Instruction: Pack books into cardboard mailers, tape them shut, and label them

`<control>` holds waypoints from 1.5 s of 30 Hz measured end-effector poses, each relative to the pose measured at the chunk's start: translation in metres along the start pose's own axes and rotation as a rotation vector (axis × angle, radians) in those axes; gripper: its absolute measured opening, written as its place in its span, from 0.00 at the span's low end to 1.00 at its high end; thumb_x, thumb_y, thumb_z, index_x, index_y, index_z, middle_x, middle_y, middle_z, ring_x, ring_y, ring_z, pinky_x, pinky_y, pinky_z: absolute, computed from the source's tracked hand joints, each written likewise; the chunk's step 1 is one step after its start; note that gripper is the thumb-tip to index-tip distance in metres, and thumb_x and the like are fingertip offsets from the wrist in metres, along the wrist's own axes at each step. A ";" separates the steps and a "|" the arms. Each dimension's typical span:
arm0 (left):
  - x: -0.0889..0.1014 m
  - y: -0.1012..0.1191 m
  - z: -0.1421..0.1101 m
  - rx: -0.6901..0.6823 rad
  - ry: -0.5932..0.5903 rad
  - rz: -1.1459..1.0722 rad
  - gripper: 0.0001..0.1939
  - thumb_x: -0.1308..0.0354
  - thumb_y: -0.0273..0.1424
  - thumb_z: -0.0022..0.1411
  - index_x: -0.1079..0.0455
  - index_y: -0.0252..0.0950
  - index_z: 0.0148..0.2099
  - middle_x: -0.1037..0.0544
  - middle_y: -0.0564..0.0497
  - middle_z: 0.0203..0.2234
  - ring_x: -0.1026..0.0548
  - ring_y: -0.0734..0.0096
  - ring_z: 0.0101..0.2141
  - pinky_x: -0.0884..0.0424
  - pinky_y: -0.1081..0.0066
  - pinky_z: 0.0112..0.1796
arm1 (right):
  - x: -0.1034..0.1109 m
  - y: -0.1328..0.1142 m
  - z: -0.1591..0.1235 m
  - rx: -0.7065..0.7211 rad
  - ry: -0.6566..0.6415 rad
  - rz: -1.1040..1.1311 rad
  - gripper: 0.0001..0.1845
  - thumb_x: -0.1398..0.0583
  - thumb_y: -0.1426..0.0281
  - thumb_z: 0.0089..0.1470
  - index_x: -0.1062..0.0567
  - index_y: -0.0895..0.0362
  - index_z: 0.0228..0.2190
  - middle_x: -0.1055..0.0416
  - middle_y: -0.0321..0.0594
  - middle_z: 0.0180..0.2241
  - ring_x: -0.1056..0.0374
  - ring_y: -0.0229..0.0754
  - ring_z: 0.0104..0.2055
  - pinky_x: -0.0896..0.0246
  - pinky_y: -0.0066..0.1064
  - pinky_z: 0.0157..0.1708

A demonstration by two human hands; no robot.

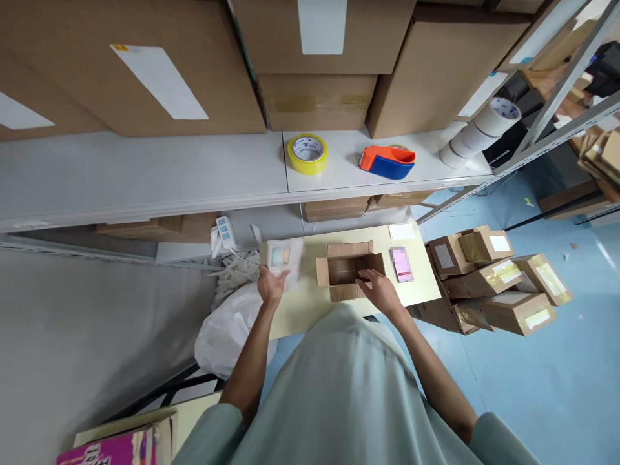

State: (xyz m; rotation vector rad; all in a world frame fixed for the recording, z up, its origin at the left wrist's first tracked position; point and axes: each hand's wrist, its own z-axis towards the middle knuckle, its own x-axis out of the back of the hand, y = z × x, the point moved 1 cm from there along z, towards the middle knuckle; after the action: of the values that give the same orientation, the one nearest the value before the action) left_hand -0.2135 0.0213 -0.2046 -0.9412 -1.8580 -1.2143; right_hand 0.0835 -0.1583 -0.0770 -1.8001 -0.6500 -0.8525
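On the cream table (310,316) stands a small open cardboard box (345,266), its flaps folded outward. My right hand (380,292) is at the box's right side, fingers curled over that edge with the tips at the opening; the hand covers part of the right flap. My left hand (272,284) grips the lower left corner of a whitish plastic packet (290,248), which lies left of the box and has a pale printed picture on it. Right of the box lies a pink printed card or packet (402,264), partly blurred.
A yellow tape roll (307,155), an orange and blue tape dispenser (387,161) and white rolls (479,132) stand on the shelf ahead. Closed boxes (498,278) are piled at the right. A white plastic bag (232,329) and paper strips (235,274) are at the left.
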 end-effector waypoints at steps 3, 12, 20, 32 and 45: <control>0.025 0.007 -0.026 -0.055 0.102 -0.067 0.37 0.24 0.47 0.54 0.36 0.35 0.57 0.17 0.33 0.48 0.19 0.34 0.53 0.22 0.49 0.50 | -0.002 -0.008 0.013 0.094 0.007 0.115 0.14 0.37 0.66 0.70 0.20 0.54 0.55 0.18 0.46 0.52 0.20 0.50 0.53 0.24 0.40 0.52; 0.065 0.047 -0.127 -0.217 0.356 -0.246 0.36 0.22 0.49 0.51 0.35 0.40 0.54 0.17 0.40 0.47 0.17 0.43 0.50 0.20 0.56 0.46 | 0.006 -0.025 0.033 0.220 -0.129 0.719 0.30 0.29 0.61 0.60 0.25 0.51 0.61 0.19 0.45 0.55 0.22 0.49 0.57 0.24 0.41 0.56; 0.055 0.094 -0.186 -0.187 0.282 -0.334 0.39 0.18 0.46 0.42 0.33 0.41 0.52 0.16 0.43 0.45 0.16 0.46 0.47 0.17 0.57 0.41 | 0.035 0.008 0.015 0.254 -0.157 1.005 0.21 0.34 0.51 0.65 0.18 0.53 0.49 0.17 0.41 0.46 0.20 0.49 0.50 0.24 0.40 0.54; 0.057 0.143 -0.213 0.053 -0.622 -0.902 0.43 0.19 0.50 0.39 0.20 0.36 0.56 0.15 0.38 0.51 0.19 0.34 0.56 0.19 0.49 0.54 | 0.055 0.062 0.010 0.350 -0.308 1.149 0.25 0.38 0.46 0.68 0.19 0.54 0.47 0.22 0.42 0.42 0.26 0.45 0.47 0.30 0.36 0.50; 0.036 0.157 -0.205 0.166 -0.481 -0.961 0.39 0.20 0.43 0.34 0.19 0.34 0.51 0.13 0.39 0.46 0.17 0.36 0.52 0.19 0.52 0.50 | 0.049 0.082 0.018 0.201 -0.165 1.053 0.27 0.36 0.45 0.65 0.18 0.54 0.50 0.22 0.43 0.45 0.27 0.42 0.41 0.29 0.35 0.44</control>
State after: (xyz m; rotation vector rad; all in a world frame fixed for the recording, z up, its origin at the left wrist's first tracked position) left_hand -0.0603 -0.1185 -0.0461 -0.2021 -2.9172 -1.3773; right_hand 0.1794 -0.1684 -0.0882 -1.7057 0.1585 0.0745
